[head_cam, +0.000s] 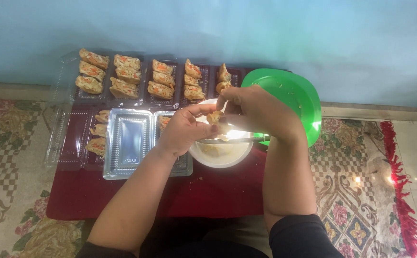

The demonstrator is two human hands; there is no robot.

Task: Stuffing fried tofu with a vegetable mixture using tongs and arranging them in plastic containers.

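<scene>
Two hands hold a little filled roll over a white bowl.

The left hand (182, 130) and right hand (254, 111) pinch the soft, crumbly roll (216, 118) with closed fingers; best held gently by its sides above the bowl (220, 155).

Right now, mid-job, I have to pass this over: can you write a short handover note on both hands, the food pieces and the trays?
Left hand and right hand together hold one small golden fried roll piece above the round white bowl; thin metal tongs lie across the bowl's rim.
The bright green plastic plate sits behind the right hand.
Done: the back row of clear plastic trays holds roll pieces, three to a tray where visible.
Left: the front row is partly filled. One clear tray has pieces; the clear tray beside it has none.
All rests on a dark red cloth.
</scene>
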